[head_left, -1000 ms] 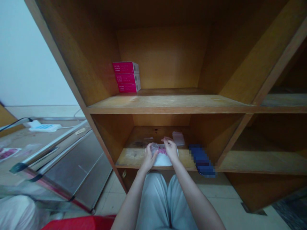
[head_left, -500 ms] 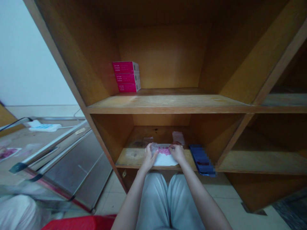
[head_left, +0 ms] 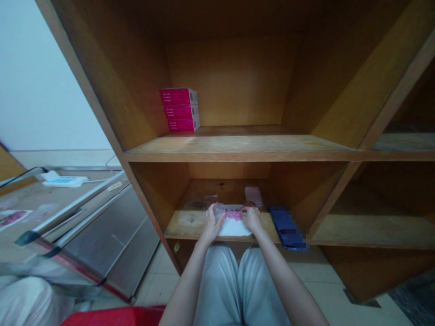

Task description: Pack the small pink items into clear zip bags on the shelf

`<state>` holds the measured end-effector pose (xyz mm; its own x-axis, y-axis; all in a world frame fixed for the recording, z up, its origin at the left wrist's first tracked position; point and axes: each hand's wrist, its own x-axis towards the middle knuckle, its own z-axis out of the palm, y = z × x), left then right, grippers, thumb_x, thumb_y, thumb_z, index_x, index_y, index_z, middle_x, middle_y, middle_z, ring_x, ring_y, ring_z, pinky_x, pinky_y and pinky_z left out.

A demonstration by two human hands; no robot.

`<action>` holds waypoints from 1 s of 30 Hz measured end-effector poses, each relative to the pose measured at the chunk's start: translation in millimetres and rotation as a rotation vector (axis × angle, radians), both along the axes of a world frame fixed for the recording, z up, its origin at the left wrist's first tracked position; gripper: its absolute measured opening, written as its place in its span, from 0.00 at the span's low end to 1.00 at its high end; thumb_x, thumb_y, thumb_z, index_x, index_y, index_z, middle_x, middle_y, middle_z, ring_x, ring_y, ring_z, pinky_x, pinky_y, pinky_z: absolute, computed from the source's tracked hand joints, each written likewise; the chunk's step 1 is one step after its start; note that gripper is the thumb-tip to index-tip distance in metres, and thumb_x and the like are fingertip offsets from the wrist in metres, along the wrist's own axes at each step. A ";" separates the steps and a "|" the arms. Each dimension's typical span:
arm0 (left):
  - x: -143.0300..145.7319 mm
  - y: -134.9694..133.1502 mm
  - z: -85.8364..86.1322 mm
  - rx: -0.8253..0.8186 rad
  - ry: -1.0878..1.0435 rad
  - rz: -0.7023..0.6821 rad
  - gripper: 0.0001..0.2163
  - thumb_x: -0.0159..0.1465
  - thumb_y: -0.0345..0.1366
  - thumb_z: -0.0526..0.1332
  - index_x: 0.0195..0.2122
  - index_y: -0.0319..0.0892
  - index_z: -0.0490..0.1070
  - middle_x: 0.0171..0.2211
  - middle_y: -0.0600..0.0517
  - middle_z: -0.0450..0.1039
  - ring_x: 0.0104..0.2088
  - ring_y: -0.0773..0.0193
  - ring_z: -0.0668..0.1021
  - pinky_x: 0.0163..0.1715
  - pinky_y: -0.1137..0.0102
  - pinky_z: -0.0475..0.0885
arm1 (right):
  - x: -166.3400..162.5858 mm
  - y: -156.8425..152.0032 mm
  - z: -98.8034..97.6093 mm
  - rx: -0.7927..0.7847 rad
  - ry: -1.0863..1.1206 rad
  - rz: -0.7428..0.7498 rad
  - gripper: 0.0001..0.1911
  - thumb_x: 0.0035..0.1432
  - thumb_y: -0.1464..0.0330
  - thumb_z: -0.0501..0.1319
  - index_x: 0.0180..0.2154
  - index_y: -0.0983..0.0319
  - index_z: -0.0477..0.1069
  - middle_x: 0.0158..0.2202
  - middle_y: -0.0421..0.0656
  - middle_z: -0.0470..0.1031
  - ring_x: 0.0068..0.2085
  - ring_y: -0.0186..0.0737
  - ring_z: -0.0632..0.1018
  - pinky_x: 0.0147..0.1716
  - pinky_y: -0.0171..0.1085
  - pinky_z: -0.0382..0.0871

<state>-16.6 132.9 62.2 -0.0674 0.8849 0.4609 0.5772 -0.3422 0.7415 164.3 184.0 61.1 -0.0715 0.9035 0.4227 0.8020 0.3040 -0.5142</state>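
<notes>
Small pink beads (head_left: 234,215) lie in a loose patch on a white sheet or shallow tray (head_left: 234,230), gathered toward its far part, while the part nearer the person is bare white. The tray rests at the front of the lower shelf (head_left: 188,222) of a wooden cabinet. At the left of the beads, the left hand (head_left: 211,222) grasps a clear plastic cup (head_left: 219,208), with fingers and thumb curved around its side. What the cup contains is too small to tell. The right hand (head_left: 251,217) is at the right edge of the beads, its fingers bent and its fingertips drawn close together; whether anything is pinched between them cannot be told.

Just beyond the right hand, a clear flat bag (head_left: 253,196) lies on the shelf, and a small scrap of clear plastic (head_left: 211,196) lies behind the cup. To the right of the tray, a dark blue flat object (head_left: 287,226), partly blurred out, reaches over the shelf's front edge.

Above, on the upper shelf (head_left: 234,144), three bright pink boxes (head_left: 180,111) stand stacked toward the left wall of the compartment. Below are the person's pale trousers (head_left: 220,271). Left of the cabinet, a metal-edged counter carries a white power strip (head_left: 66,181) and, nearer its left end, a white tray with pink pieces (head_left: 13,218).
</notes>
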 end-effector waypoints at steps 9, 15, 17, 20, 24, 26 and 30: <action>0.2 2.3 -3.2 0.009 -0.004 -0.015 0.21 0.60 0.43 0.51 0.52 0.40 0.51 0.49 0.43 0.59 0.51 0.59 0.63 0.51 0.61 0.58 | -6.4 -3.1 11.9 0.238 0.198 -0.095 0.08 0.49 0.70 0.55 0.28 0.63 0.72 0.36 0.49 0.71 0.44 0.47 0.67 0.44 0.43 0.57; 0.6 1.5 -2.4 0.004 0.002 -0.006 0.21 0.59 0.43 0.51 0.51 0.41 0.52 0.48 0.44 0.60 0.50 0.59 0.64 0.50 0.60 0.59 | -30.3 -16.3 43.4 0.357 0.530 0.041 0.08 0.52 0.65 0.55 0.30 0.61 0.69 0.37 0.46 0.70 0.43 0.41 0.68 0.44 0.42 0.59; 1.0 1.3 -1.8 0.011 0.006 -0.013 0.21 0.60 0.42 0.51 0.52 0.41 0.52 0.48 0.44 0.60 0.50 0.59 0.64 0.50 0.60 0.59 | -40.3 -20.3 48.0 0.337 0.566 0.091 0.08 0.52 0.65 0.56 0.30 0.61 0.69 0.37 0.45 0.71 0.43 0.41 0.68 0.45 0.41 0.59; 1.5 1.6 -1.4 0.012 0.006 -0.015 0.21 0.60 0.42 0.51 0.52 0.40 0.51 0.47 0.44 0.60 0.49 0.60 0.65 0.49 0.61 0.59 | -50.1 -22.1 47.1 0.256 0.516 0.188 0.09 0.52 0.63 0.56 0.28 0.60 0.72 0.37 0.45 0.72 0.45 0.42 0.68 0.46 0.42 0.57; 1.6 1.4 -1.2 0.009 0.005 -0.007 0.20 0.60 0.42 0.51 0.51 0.41 0.52 0.47 0.44 0.60 0.49 0.59 0.65 0.49 0.60 0.60 | -45.7 -18.2 38.7 0.144 0.492 0.239 0.16 0.57 0.63 0.49 0.30 0.60 0.73 0.37 0.45 0.73 0.45 0.40 0.69 0.45 0.40 0.58; 1.5 0.7 -0.5 0.013 0.010 -0.009 0.20 0.60 0.42 0.51 0.51 0.41 0.51 0.48 0.44 0.60 0.50 0.59 0.64 0.50 0.60 0.59 | -36.8 -15.8 33.6 0.137 0.501 0.180 0.16 0.57 0.64 0.48 0.32 0.61 0.73 0.38 0.46 0.73 0.44 0.40 0.69 0.45 0.39 0.59; 1.4 -0.4 1.0 0.001 0.005 -0.011 0.20 0.60 0.42 0.51 0.51 0.40 0.51 0.48 0.44 0.60 0.49 0.59 0.65 0.49 0.60 0.59 | -16.5 -13.5 20.1 0.169 0.375 0.067 0.11 0.54 0.68 0.51 0.33 0.63 0.72 0.39 0.48 0.72 0.45 0.42 0.68 0.45 0.41 0.58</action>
<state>-15.2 132.5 63.2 -0.0554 0.8851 0.4621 0.5766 -0.3495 0.7385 147.9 170.5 81.1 0.0595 0.8180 0.5722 0.5443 0.4539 -0.7055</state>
